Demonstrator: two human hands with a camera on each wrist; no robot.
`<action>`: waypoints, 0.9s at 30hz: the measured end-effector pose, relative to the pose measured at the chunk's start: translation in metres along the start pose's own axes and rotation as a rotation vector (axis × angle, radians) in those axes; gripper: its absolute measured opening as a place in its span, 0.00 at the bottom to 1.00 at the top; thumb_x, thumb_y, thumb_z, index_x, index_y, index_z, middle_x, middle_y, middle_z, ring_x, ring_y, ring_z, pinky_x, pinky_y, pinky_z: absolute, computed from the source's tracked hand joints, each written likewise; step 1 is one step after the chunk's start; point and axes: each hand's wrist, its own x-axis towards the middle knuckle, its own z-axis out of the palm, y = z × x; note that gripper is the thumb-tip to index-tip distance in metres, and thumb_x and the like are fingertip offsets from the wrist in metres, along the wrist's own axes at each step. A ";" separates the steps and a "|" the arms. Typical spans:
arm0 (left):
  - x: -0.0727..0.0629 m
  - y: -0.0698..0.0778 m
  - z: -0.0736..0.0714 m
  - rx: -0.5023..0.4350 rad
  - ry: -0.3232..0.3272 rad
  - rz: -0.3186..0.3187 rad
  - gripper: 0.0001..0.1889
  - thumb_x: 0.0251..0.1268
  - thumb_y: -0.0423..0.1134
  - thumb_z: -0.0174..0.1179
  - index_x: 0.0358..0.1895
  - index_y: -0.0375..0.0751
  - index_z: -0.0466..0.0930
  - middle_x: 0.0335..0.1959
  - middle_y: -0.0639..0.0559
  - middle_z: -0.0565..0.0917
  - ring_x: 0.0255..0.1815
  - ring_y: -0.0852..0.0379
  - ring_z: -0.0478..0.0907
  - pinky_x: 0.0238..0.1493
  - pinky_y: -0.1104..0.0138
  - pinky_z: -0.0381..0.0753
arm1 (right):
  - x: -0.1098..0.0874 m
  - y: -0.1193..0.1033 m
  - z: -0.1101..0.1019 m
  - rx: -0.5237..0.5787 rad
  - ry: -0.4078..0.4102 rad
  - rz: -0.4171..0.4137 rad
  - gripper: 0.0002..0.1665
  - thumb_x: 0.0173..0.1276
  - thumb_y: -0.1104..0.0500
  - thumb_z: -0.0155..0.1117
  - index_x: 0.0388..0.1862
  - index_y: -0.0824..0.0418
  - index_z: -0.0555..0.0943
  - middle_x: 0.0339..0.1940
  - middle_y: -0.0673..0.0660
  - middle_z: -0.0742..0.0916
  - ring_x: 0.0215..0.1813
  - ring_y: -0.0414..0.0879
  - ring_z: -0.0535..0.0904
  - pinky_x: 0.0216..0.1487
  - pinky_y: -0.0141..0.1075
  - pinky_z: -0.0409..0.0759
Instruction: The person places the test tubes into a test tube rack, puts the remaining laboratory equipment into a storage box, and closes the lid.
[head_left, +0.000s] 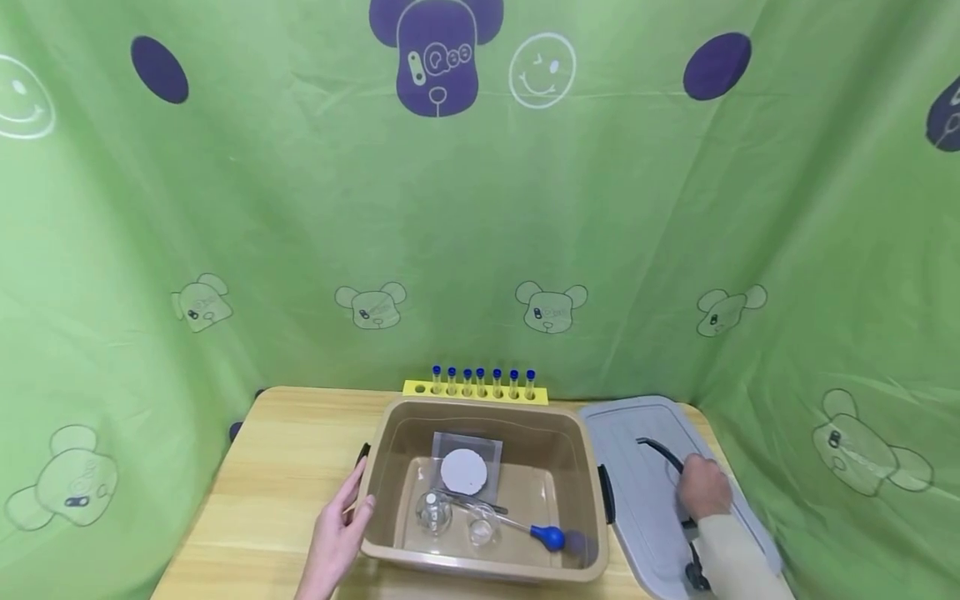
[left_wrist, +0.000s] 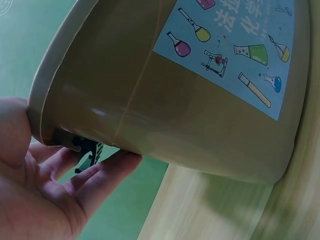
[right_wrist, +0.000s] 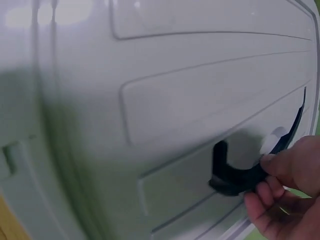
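My left hand (head_left: 339,527) holds the left end of a brown plastic storage box (head_left: 378,546), thumb at the rim and fingers outside by the black handle. In the left wrist view, the fingertips (left_wrist: 131,160) touch the outer wall. My right hand (head_left: 705,487) pinches a thin black curved piece (right_wrist: 235,181) over the grey lid (head_left: 633,479); its exact kind is unclear. Inside the box lie a wire gauze with a white disc (head_left: 463,472), a round glass vessel (head_left: 433,514), a small glass cup (head_left: 482,529) and a dropper with a blue bulb (head_left: 550,537).
A yellow rack (head_left: 411,387) with several blue-capped tubes stands behind the box. The lid lies right of the box on the wooden table (head_left: 285,450). A dark rod (head_left: 487,505) lies in the box. Green patterned cloth (head_left: 450,208) surrounds the table.
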 end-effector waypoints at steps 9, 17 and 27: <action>0.000 0.000 0.000 0.016 -0.004 0.021 0.31 0.77 0.30 0.55 0.80 0.40 0.60 0.74 0.31 0.66 0.58 0.28 0.79 0.50 0.56 0.89 | 0.001 -0.006 -0.009 0.007 -0.022 0.028 0.07 0.56 0.72 0.57 0.21 0.70 0.71 0.23 0.79 0.79 0.29 0.78 0.78 0.28 0.67 0.78; -0.001 0.001 0.002 0.018 -0.016 0.032 0.31 0.77 0.31 0.55 0.79 0.40 0.60 0.73 0.31 0.66 0.57 0.29 0.80 0.49 0.56 0.89 | -0.011 0.000 -0.023 0.010 -0.057 0.007 0.06 0.52 0.74 0.58 0.20 0.69 0.72 0.23 0.77 0.80 0.28 0.75 0.78 0.27 0.65 0.77; -0.004 0.003 0.000 0.032 -0.002 0.010 0.31 0.77 0.31 0.55 0.80 0.41 0.60 0.73 0.31 0.67 0.56 0.29 0.81 0.48 0.57 0.89 | -0.002 -0.004 -0.065 0.058 -0.054 0.004 0.01 0.55 0.72 0.59 0.26 0.71 0.77 0.23 0.71 0.82 0.27 0.70 0.80 0.26 0.61 0.79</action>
